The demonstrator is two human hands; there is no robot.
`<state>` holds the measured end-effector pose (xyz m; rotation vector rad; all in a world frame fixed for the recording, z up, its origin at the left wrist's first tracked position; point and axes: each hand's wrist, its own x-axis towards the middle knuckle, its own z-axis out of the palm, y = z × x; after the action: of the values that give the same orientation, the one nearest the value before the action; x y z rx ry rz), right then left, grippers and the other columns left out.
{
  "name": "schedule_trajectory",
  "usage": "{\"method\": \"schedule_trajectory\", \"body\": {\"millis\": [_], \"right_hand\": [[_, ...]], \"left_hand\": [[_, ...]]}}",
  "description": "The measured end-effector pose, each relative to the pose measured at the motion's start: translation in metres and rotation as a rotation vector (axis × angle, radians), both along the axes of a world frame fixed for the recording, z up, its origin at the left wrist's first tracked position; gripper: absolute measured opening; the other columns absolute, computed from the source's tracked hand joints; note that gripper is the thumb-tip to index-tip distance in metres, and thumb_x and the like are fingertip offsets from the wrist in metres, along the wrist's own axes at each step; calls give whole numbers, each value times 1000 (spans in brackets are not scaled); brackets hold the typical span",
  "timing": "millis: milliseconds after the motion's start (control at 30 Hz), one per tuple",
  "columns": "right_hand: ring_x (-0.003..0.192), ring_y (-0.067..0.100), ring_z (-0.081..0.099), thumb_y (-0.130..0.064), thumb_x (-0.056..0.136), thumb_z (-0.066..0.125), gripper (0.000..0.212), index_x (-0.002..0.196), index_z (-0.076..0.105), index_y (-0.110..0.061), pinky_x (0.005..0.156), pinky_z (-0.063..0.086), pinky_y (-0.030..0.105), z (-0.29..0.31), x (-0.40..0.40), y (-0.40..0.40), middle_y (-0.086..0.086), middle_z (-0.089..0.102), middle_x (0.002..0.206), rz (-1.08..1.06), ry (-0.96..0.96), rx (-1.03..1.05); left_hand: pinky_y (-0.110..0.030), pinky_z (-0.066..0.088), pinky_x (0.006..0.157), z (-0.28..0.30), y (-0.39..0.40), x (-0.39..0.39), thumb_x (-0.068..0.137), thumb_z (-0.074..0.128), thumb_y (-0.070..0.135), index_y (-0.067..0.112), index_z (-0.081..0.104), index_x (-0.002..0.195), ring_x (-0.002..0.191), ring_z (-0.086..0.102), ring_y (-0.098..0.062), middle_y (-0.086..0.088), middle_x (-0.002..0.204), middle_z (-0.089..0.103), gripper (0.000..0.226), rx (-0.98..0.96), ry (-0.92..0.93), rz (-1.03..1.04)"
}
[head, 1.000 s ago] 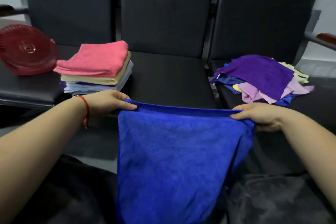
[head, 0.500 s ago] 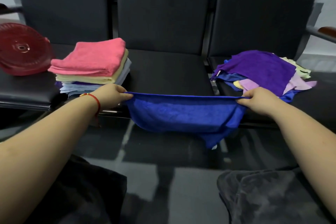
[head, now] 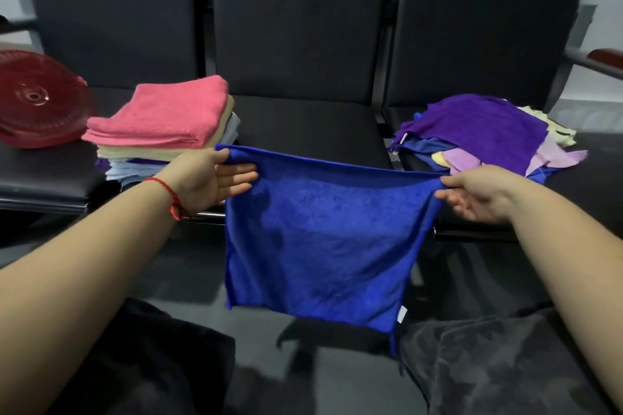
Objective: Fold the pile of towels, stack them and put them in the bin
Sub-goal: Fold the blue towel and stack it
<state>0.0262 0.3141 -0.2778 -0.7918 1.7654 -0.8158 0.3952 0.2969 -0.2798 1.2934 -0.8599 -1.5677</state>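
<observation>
Here the royal-blue square microfibre towel [head: 317,246] hangs in the air in front of the row of black padded seats [head: 303,125], stretched flat by its top edge. The left hand [head: 210,178], with a red string bracelet [head: 168,194] at its wrist, pinches the top left corner between thumb and fingers; the right hand [head: 478,194] pinches the top right corner the same way, so each grip is clamped on the cloth. The towel drops straight below both grips, its small white tag [head: 401,313] at the lower right corner. Behind the left hand, a stack of folded towels [head: 161,135] topped by a pink one rests on the left seat, just beside a round red plastic basket [head: 37,104]. Behind the right hand, a loose pile of purple, lilac, yellow and blue towels [head: 482,133] lies on the right seat.
</observation>
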Motion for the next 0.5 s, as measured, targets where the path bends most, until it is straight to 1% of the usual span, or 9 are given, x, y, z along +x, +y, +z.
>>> {"method": "schedule_trajectory", "body": {"millis": [33, 100, 133, 200, 233, 300, 367, 433, 500], "right_hand": [[33, 6, 56, -19, 104, 36, 11, 104, 47, -16, 32, 41, 13, 2, 2, 0, 5, 67, 52, -15, -78, 9], [47, 17, 67, -21, 105, 31, 27, 129, 40, -15, 37, 50, 21, 3, 6, -2, 16, 71, 65, -44, -219, 1], [51, 23, 69, -21, 105, 31, 33, 136, 37, -11, 39, 53, 26, 2, 9, -4, 22, 70, 70, -67, -290, -14], [58, 36, 69, -20, 104, 31, 39, 139, 34, -2, 47, 57, 34, 0, 16, -9, 33, 64, 89, -117, -429, -47], [69, 41, 69, -19, 104, 31, 41, 140, 33, 1, 56, 57, 40, -1, 19, -13, 36, 59, 104, -142, -483, -65], [105, 46, 59, -19, 103, 31, 45, 141, 32, 5, 70, 52, 45, -3, 25, -22, 36, 47, 130, -196, -559, -91], [125, 45, 46, -20, 103, 32, 48, 142, 31, 6, 83, 46, 46, -5, 33, -31, 33, 41, 139, -238, -620, -130], [131, 44, 40, -23, 102, 33, 51, 145, 28, 4, 92, 40, 47, -7, 39, -41, 32, 37, 143, -268, -661, -173], [134, 42, 36, -24, 100, 34, 49, 143, 32, 0, 98, 37, 49, -11, 44, -49, 30, 36, 144, -297, -699, -203]], "left_hand": [[-26, 58, 56, 0, -1, -2, 104, 28, 22, 9, 54, 97, 78, 66, -18, -10, 87, 68, 30, -14, 23, 16], [-37, 55, 71, -2, -4, -6, 104, 29, 22, 11, 53, 98, 90, 60, -23, -13, 99, 60, 27, -23, 64, 41], [-39, 50, 79, -3, -7, -9, 104, 29, 23, 11, 53, 99, 96, 57, -26, -13, 102, 57, 27, -20, 90, 52], [-41, 42, 89, -5, -12, -14, 104, 29, 23, 10, 53, 110, 108, 51, -28, -14, 111, 54, 28, -13, 143, 83], [-42, 41, 92, -5, -15, -18, 104, 30, 23, 9, 50, 121, 114, 48, -30, -14, 119, 52, 30, -14, 169, 101], [-44, 37, 96, -7, -21, -25, 103, 30, 24, 6, 38, 139, 128, 41, -31, -16, 132, 45, 41, -21, 229, 134], [-47, 34, 101, -10, -29, -34, 103, 32, 25, 6, 30, 145, 136, 34, -31, -16, 144, 38, 47, -32, 277, 170], [-49, 33, 103, -12, -38, -42, 102, 33, 25, 8, 31, 146, 137, 33, -29, -14, 147, 37, 47, -54, 329, 222], [-50, 32, 102, -15, -47, -51, 101, 34, 25, 9, 36, 143, 135, 36, -27, -11, 144, 41, 45, -63, 356, 262]]}}
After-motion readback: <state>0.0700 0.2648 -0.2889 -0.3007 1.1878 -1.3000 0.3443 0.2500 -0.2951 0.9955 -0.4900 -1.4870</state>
